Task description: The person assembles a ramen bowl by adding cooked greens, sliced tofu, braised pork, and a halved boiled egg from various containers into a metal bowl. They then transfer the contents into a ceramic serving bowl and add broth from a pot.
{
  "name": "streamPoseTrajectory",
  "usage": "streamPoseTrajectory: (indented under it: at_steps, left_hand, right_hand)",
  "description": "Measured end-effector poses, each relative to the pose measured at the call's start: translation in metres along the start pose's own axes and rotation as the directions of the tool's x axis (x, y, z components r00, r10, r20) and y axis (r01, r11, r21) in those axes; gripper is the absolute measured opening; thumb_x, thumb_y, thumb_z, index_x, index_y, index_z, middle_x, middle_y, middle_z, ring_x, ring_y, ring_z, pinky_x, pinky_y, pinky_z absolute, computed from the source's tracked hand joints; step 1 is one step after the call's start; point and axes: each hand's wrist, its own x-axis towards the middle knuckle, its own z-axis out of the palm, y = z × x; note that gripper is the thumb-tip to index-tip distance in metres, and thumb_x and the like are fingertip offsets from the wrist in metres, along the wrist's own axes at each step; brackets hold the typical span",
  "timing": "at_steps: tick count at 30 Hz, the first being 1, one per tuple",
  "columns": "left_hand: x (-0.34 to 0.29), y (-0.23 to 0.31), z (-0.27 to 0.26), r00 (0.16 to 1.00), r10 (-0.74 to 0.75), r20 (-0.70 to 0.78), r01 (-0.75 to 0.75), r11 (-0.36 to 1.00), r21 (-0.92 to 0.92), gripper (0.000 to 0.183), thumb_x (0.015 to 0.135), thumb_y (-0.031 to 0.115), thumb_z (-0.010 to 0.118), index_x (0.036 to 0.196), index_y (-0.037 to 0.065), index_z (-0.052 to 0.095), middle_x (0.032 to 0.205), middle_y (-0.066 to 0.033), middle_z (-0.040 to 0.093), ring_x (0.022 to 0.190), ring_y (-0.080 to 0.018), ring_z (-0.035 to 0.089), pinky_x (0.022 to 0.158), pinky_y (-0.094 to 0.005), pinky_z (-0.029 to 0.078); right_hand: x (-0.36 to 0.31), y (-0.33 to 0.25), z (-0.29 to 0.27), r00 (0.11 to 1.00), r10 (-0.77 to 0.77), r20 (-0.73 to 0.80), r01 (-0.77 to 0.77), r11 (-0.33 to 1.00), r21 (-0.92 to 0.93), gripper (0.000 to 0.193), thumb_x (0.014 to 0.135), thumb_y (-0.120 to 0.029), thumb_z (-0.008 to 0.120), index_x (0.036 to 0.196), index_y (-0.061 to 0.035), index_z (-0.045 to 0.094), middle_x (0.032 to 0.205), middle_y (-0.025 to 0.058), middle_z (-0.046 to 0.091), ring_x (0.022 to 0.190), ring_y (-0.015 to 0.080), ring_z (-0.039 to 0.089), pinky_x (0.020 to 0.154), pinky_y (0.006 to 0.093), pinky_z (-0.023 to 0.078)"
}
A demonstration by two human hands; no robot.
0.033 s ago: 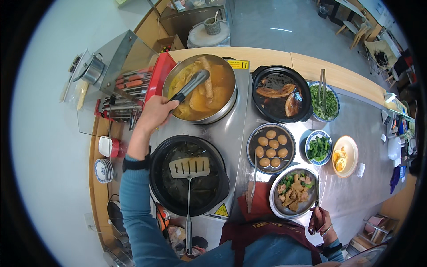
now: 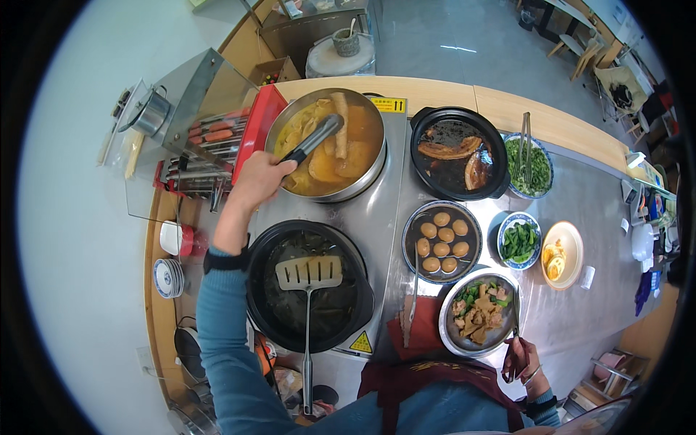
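Note:
My left hand (image 2: 255, 180) is closed round black-handled tongs (image 2: 313, 140) held over a steel pot (image 2: 275, 119) of yellow broth. The tongs' tips reach beside a long, pale brown rolled piece of food (image 2: 341, 123), next to large pale pieces in the liquid; whether they pinch it I cannot tell. Low on the right, my right hand (image 2: 533, 373) is closed on the dark red handles of what look like scissors (image 2: 515, 355). Their metal part points up at the rim of a steel bowl (image 2: 444, 330) of greens and brown sliced food (image 2: 480, 319).
A slotted turner (image 2: 309, 274) lies across a black pot (image 2: 254, 319). Farther right stand a black pan of dark sauce and meat (image 2: 457, 148), a dish of brown eggs (image 2: 440, 246), bowls of greens (image 2: 520, 241), and a cream bowl (image 2: 573, 250). A red-framed rack (image 2: 254, 123) borders the left.
The tongs and my left hand have shifted slightly to the right. The rolled piece in the broth now stands straighter. My right hand has stayed in place.

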Motion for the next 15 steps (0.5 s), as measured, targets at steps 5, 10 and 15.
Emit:
streamPoseTrajectory:
  at_steps: [5, 10, 15]
  left_hand:
    - [0.022, 0.003, 0.011, 0.994, 0.11, 0.015, -0.111, 0.98, 0.166, 0.049, 0.083, 0.041, 0.073, 0.087, -0.008, 0.073, 0.067, -0.0209, 0.068, 0.067, -0.0324, 0.07, 0.065, -0.0418, 0.052]
    - [-0.038, 0.018, -0.05, 0.936, 0.345, -0.064, -0.23, 0.74, 0.632, 0.042, 0.082, 0.042, 0.073, 0.104, 0.007, 0.078, 0.089, -0.0188, 0.074, 0.092, -0.034, 0.072, 0.082, -0.0428, 0.055]
    - [-0.066, 0.047, -0.094, 0.886, 0.437, 0.155, -0.344, 0.395, 0.852, 0.038, 0.073, 0.024, 0.082, 0.109, 0.012, 0.077, 0.093, -0.0141, 0.074, 0.094, -0.0328, 0.07, 0.08, -0.0451, 0.055]
  right_hand:
    - [0.004, 0.004, -0.006, 0.999, 0.008, 0.041, -0.006, 0.999, -0.049, 0.054, 0.101, -0.048, 0.06, 0.12, 0.0024, 0.055, 0.058, 0.0093, 0.058, 0.045, 0.0243, 0.061, 0.044, 0.0366, 0.055]
    - [0.001, 0.005, -0.008, 1.0, 0.025, -0.017, -0.024, 0.999, 0.037, 0.056, 0.1, -0.05, 0.062, 0.115, 0.0035, 0.057, 0.056, 0.0068, 0.055, 0.042, 0.0205, 0.057, 0.042, 0.0342, 0.051]
    - [0.002, 0.004, -0.002, 0.999, 0.032, -0.037, -0.031, 0.999, 0.021, 0.054, 0.101, -0.05, 0.061, 0.114, 0.0024, 0.058, 0.056, 0.0063, 0.054, 0.041, 0.0198, 0.056, 0.04, 0.0336, 0.051]
